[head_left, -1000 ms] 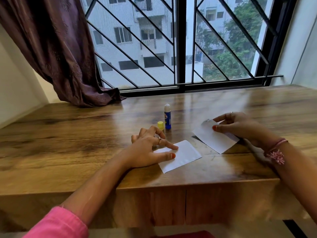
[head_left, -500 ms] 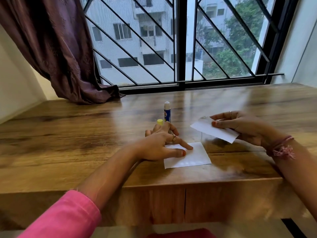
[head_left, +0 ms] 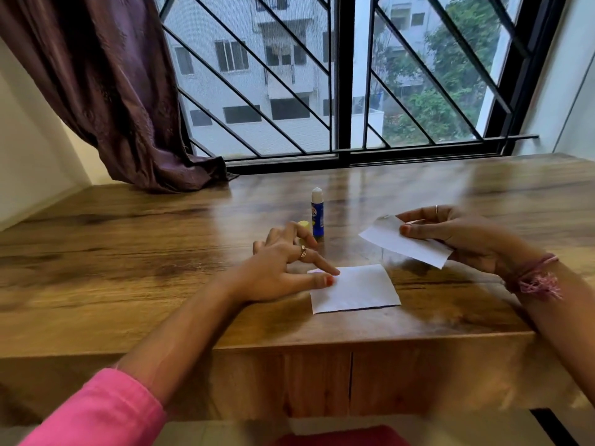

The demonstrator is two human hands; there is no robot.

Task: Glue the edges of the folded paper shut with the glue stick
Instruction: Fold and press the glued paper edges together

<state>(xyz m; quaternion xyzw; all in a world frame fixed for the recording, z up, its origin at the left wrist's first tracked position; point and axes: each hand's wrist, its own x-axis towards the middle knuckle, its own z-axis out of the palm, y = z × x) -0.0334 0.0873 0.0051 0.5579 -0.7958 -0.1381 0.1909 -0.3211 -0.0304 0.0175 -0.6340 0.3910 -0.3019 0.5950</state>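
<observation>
A folded white paper (head_left: 357,289) lies flat on the wooden table (head_left: 128,252) near its front edge. My left hand (head_left: 283,268) rests with thumb and forefinger tips on that paper's left edge, fingers spread. A second white paper (head_left: 409,244) is lifted off the table, pinched between thumb and fingers of my right hand (head_left: 457,233). The blue glue stick (head_left: 317,217) stands upright with its white glue tip bare, just behind my left hand. Its yellow cap (head_left: 304,225) sits beside it, partly hidden by my fingers.
A barred window (head_left: 344,85) runs along the table's far edge. A brown curtain (head_left: 112,91) hangs down onto the table's back left corner. White walls close in on both sides.
The flat paper has been turned and slid rightward until it lies square to the table edge. My right hand has lifted its paper off the table and holds it in the air.
</observation>
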